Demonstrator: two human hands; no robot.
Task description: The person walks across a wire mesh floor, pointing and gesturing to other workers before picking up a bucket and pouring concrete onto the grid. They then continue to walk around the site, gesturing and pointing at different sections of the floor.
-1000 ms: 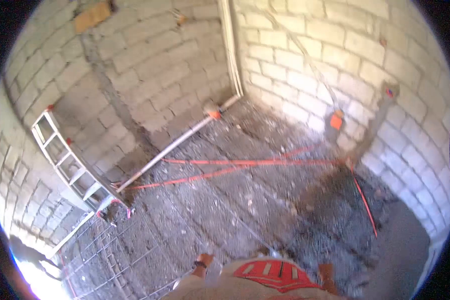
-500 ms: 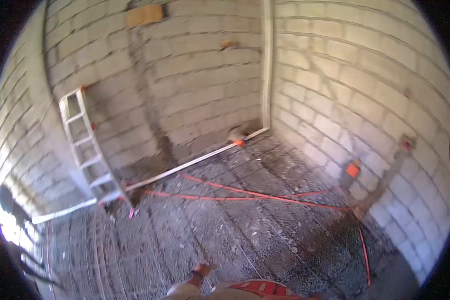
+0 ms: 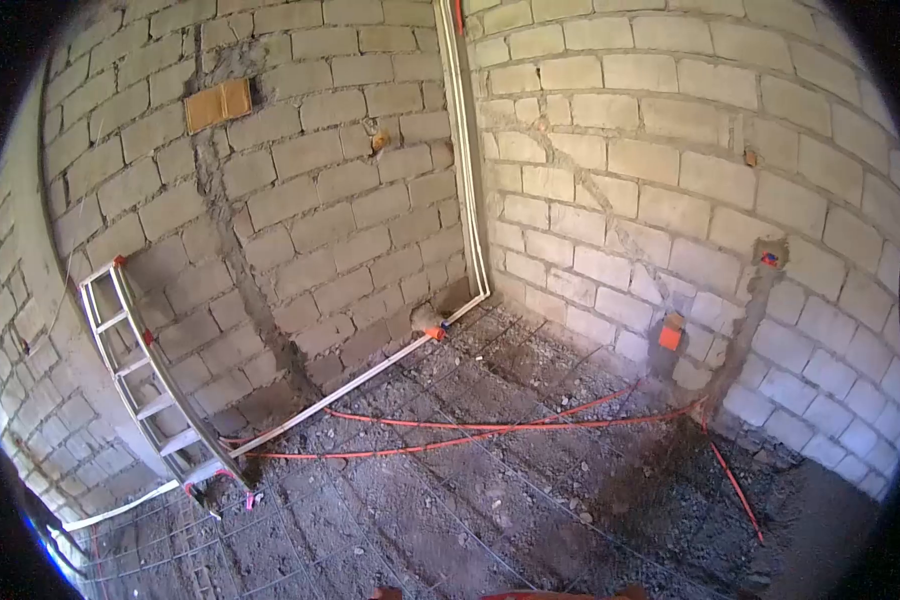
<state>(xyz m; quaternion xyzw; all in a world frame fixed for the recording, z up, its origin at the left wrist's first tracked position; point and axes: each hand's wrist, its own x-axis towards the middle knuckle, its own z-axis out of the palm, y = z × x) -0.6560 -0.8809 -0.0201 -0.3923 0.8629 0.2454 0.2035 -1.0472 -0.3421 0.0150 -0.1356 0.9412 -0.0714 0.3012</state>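
Neither of my hands can be made out. At the bottom edge, a strip of my red clothing [image 3: 540, 596] shows, with small dark slivers beside it that are too little to identify. Ahead of me lies a rough gravel floor [image 3: 450, 480] crossed by thin steel bars. Orange-red flexible conduits [image 3: 530, 427] run loosely across it and cross one another. An aluminium stepladder [image 3: 155, 400] leans on the left wall. White pipes [image 3: 350, 395] follow the foot of that wall and climb the corner.
Grey block walls [image 3: 340, 180] meet at the corner. An orange electrical box [image 3: 669, 336] sits low in the right wall, and another box [image 3: 769, 257] is set higher. A cardboard piece [image 3: 218, 105] covers a spot on the left wall. One conduit end [image 3: 740, 490] lies at right.
My view has tilted up, so the ladder and conduits appear lower. My left hand, seen near the bottom earlier with open-looking fingers, has dropped out of clear view.
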